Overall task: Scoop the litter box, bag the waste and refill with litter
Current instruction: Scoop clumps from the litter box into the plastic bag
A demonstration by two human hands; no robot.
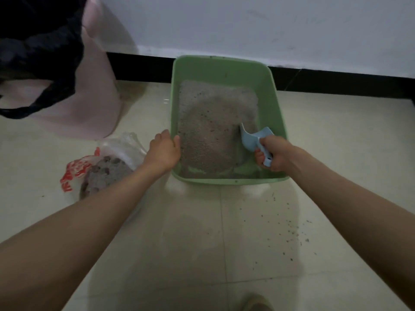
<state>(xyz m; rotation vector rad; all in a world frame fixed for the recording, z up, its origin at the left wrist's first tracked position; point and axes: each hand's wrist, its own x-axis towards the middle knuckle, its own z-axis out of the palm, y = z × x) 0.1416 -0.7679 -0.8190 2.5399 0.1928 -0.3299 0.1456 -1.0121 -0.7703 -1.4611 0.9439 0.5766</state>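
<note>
A green litter box [276, 108] sits on the tiled floor against the wall, holding grey litter [213, 122] piled toward the left and far side, with bare green bottom showing near the front. My left hand [165, 149] grips the box's left rim, thumb inside. My right hand [275, 154] holds the handle of a light blue scoop [252, 136], whose blade is dug into the litter at the right side. Left of the box lies an open clear plastic bag [125, 144] with red print, holding grey clumps of waste [105, 173].
A pink bin [89, 97] with a black bag liner [42, 52] draped over its rim stands at the far left. Scattered litter grains [289, 227] dot the floor to the front right of the box. A black skirting board [143, 68] runs along the white wall.
</note>
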